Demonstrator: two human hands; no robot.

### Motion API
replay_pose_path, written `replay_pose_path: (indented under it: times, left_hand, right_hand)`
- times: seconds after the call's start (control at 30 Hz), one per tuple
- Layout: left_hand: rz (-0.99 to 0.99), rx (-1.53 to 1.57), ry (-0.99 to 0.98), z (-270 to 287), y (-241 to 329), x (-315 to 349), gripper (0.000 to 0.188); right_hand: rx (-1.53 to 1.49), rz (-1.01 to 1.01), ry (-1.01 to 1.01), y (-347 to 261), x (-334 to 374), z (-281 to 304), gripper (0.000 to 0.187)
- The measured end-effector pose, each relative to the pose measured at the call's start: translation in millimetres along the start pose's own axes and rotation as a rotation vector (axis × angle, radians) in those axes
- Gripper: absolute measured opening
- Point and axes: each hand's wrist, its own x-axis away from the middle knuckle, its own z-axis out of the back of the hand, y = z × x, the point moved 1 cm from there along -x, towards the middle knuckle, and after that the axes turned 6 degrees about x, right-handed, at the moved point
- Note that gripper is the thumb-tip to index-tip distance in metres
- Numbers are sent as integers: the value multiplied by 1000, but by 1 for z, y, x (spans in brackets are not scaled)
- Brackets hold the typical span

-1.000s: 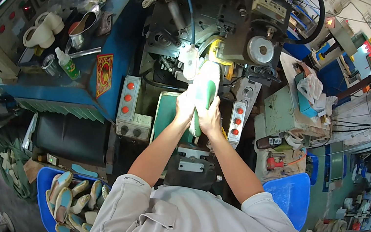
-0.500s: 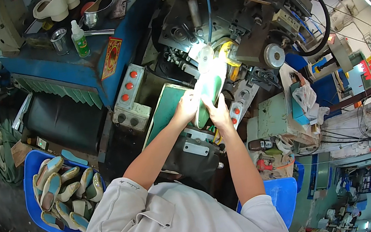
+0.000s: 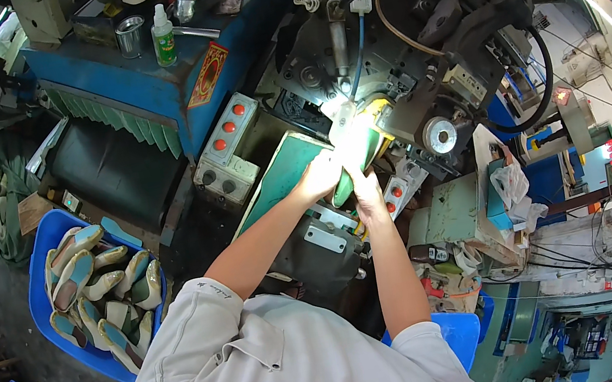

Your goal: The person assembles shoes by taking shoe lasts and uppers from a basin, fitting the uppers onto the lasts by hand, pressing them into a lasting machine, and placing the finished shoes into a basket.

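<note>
Crowded workshop machinery fills my view: a dark shoe-making machine (image 3: 412, 49) with black hoses and a bright work lamp stands straight ahead, and a blue cabinet (image 3: 163, 77) to its left carries a small tin can (image 3: 129, 36) and a plastic squeeze bottle (image 3: 164, 36). Both my arms reach up to the lit spot, where I press a green shoe (image 3: 356, 161) against the machine's head; the glare washes out its upper part. My left hand (image 3: 318, 179) is closed around the shoe's left side and my right hand (image 3: 364, 185) grips it from below, fingers wrapped tight. A grey control box (image 3: 228, 154) with red buttons sits just left of my forearm. Down at my left, a blue bin (image 3: 43, 278) holds a heap of similar shoes (image 3: 98, 289), well apart from my hands
</note>
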Motion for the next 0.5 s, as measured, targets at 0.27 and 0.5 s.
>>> replay_pose_path:
  times: [0.27,0.5]
  left_hand:
    - [4,193,-65,-7,-43,-15,31]
    - [-43,255,-179,-4,-23,-8,36]
  right_hand:
    - [-161,16,-75,-9,6,-9,68]
    - [-193,-59,-99,-11,6,-1,72]
